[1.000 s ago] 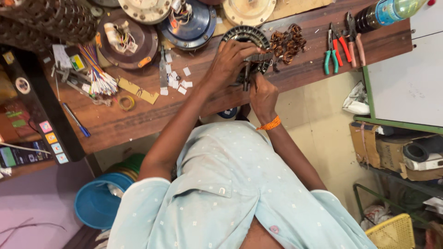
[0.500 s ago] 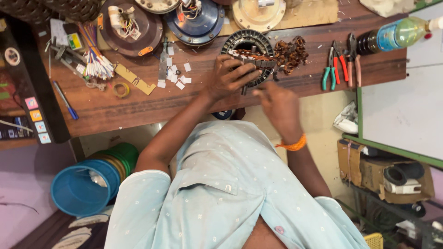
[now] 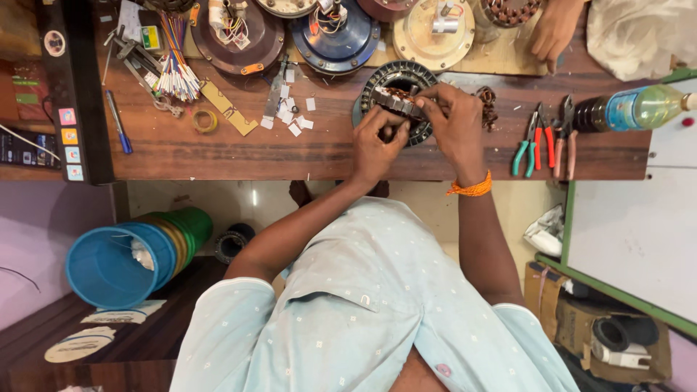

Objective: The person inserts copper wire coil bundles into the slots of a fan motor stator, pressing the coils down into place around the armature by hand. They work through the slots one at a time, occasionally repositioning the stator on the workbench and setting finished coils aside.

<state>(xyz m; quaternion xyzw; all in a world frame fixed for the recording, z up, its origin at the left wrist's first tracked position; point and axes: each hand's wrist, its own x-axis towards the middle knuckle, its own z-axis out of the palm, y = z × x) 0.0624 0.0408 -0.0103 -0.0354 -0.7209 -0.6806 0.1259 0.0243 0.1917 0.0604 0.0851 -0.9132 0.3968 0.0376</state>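
A ring-shaped motor stator (image 3: 396, 91) is lying on the wooden bench (image 3: 218, 149), near its back edge. It is gripped on both sides, left hand (image 3: 376, 145) and right hand (image 3: 454, 120) closed on it. Pliers (image 3: 541, 141) are seen to the right.

Around our hands, bare wooden bench (image 3: 218, 156) lies open toward eight o'clock. At three o'clock pliers (image 3: 541, 145) and a bottle (image 3: 639, 109) block; at twelve, motor housings (image 3: 337, 36) and another person's hand (image 3: 552, 33) crowd us.
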